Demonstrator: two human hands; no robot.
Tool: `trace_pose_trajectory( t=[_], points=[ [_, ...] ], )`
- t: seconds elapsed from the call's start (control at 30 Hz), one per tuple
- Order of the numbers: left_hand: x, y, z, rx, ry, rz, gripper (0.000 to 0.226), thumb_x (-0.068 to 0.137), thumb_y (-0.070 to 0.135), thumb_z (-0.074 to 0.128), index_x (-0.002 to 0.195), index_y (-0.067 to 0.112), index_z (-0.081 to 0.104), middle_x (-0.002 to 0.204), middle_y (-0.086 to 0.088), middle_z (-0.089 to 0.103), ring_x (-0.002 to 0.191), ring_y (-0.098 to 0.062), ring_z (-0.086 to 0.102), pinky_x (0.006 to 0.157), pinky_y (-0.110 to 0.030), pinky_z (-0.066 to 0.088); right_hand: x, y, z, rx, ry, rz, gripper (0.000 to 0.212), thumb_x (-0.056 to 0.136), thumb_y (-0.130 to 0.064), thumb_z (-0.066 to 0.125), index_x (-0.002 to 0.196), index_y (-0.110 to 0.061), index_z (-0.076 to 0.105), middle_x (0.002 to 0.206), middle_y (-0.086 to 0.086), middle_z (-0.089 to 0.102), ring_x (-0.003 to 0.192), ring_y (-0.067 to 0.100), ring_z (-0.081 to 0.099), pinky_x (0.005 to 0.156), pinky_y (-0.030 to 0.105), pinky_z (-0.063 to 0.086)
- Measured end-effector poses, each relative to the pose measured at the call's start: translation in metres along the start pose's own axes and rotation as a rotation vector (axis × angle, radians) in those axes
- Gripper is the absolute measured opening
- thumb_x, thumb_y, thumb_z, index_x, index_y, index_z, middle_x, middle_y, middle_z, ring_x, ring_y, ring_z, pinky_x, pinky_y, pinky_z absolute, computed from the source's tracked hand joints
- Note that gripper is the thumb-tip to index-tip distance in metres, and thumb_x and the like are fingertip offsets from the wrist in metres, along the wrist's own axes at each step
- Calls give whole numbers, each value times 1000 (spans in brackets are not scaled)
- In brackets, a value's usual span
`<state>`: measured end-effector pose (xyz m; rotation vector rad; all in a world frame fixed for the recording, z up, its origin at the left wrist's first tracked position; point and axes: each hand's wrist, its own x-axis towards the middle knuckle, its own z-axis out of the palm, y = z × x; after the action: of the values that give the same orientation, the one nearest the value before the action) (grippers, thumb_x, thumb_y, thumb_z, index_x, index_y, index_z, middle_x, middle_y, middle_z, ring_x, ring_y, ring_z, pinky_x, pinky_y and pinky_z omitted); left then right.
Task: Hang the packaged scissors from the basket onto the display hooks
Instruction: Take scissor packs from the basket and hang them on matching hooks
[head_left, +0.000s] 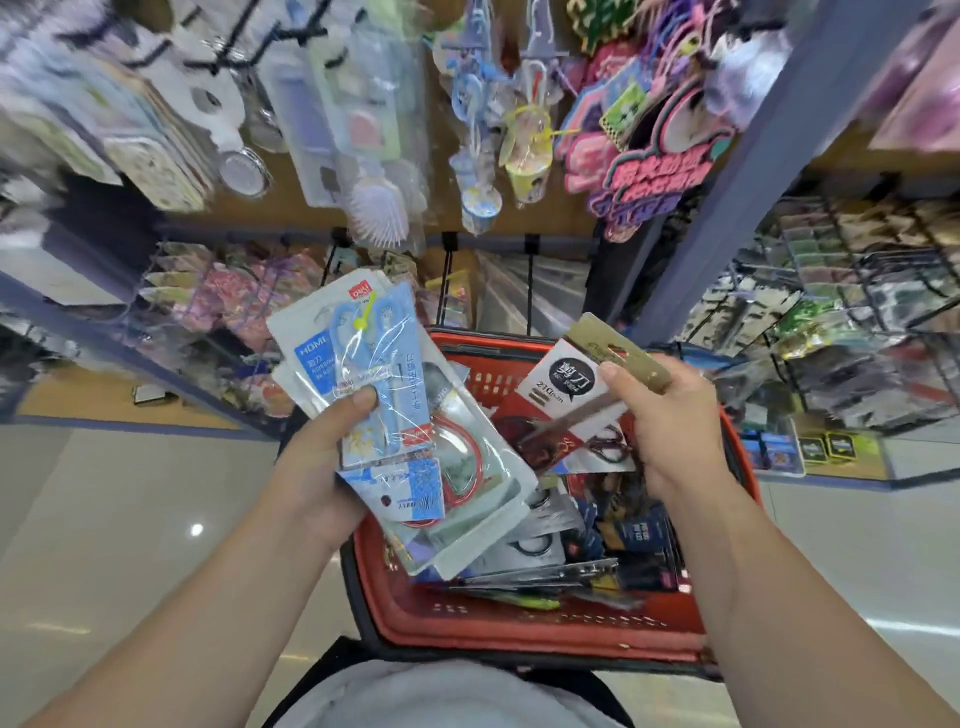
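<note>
- The left hand (332, 457) is gripping a fanned stack of glossy plastic blister packs (395, 415), with the thumb pressing on the front of the top pack.
- The top pack is showing light blue scissors (363, 358) under clear film; its long axis is running from the hang-hole end, far and left, to the near right.
- The red plastic basket (519, 618), with slotted walls, is lying below both hands and is holding many more flat scissor packs (561, 545) piled in disorder.
- The right hand (670, 431) is pinching one card-backed pack (576, 395) by its brown cardboard header, thumb on top; the pack is hanging down-left over the basket.
- Black display hooks (291, 31) are standing out above, blurred.
</note>
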<state>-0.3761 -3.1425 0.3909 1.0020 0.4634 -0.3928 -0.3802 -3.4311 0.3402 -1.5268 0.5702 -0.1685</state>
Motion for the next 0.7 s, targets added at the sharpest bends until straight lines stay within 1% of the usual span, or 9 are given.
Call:
trace_pose_trajectory(
  t=[0.1,0.2,0.27,0.33,0.4,0.47,0.5,0.6,0.7],
  points=[
    [-8,23,10,-54,-18,64,25,82,24,62,87,21,86,91,-4,81,73,-19,78,59,-34,63,-11,-36,19,105,35,-68,26,93,-13,78,79,-35,77,82,-2,79,84,21,75,88,48,61],
    [-16,53,13,-96,-54,120,41,96,18,54,70,24,86,82,-1,81,67,-14,77,54,-30,61,-23,-66,43,126,27,-156,21,95,-13,75,80,-27,74,76,-8,76,78,14,71,81,40,57],
    [-21,74,8,-120,-82,140,41,96,21,55,70,24,86,81,-1,80,66,-15,78,53,-32,61,-32,-83,61,127,24,-211,16,94,-15,77,82,-25,74,79,-7,76,80,16,71,80,40,56],
    [-27,99,-5,-153,-105,159,29,84,27,60,72,23,86,82,-2,80,67,-18,78,53,-34,61,-42,-98,84,155,25,-262,16,95,-13,76,84,-25,76,84,-5,76,84,17,70,81,38,57],
    [-30,125,-24,-177,-122,206,27,80,27,61,73,22,86,81,-3,80,66,-18,78,53,-34,61,-51,-115,114,197,21,-292,16,97,-7,71,89,-22,74,82,-9,76,81,10,70,76,26,59],
    [-31,154,-50,-215,-134,255,26,80,25,60,74,23,86,81,-2,80,66,-17,78,52,-34,61,-62,-127,150,197,19,-338,16,98,-6,68,92,-21,71,75,-16,74,73,-1,67,70,16,54],
    [-32,171,-67,-233,-138,278,26,79,25,60,80,22,86,82,-2,80,66,-17,78,52,-34,61,-67,-132,171,189,17,-364,16,99,-7,67,93,-21,70,73,-18,73,72,-2,66,69,16,52],
    [-32,226,-121,-259,-138,347,28,78,25,61,99,20,78,78,0,79,63,-16,76,50,-33,61,-85,-148,242,156,22,-408,12,99,-11,69,91,-21,68,73,-15,73,73,7,67,74,29,54],
    [-31,289,-172,-233,-157,396,25,79,26,62,94,21,82,83,-2,80,66,-16,77,53,-33,61,-106,-173,317,199,-23,-430,4,99,-13,67,96,-17,68,82,-7,78,79,13,75,71,30,59]
  ],
)
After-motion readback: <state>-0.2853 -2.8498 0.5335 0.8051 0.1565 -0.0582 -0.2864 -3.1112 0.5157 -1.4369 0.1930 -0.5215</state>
